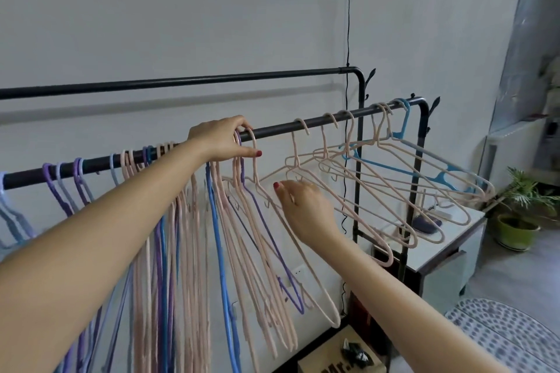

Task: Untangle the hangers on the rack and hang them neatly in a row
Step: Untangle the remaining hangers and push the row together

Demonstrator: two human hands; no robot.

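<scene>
A black rack rail (272, 130) runs from lower left to upper right and carries many thin hangers. My left hand (222, 139) pinches the hooks of a pink and a purple hanger (242, 142) on the rail at the middle. Just below it, my right hand (306, 209) grips the shoulder wire of a pink hanger (300, 251). Left of my hands, several pink, purple and blue hangers (181, 236) hang in a close row. To the right, several pink hangers (378, 188) and a blue hanger (403, 127) hang crossed and tangled.
A second black rail (181, 82) runs higher, near the wall. A black cable (348, 24) drops down the wall. A white cabinet (448, 245) stands behind the rack's right end, with a potted plant (521, 215) beside it. A cardboard box (342, 354) lies on the floor.
</scene>
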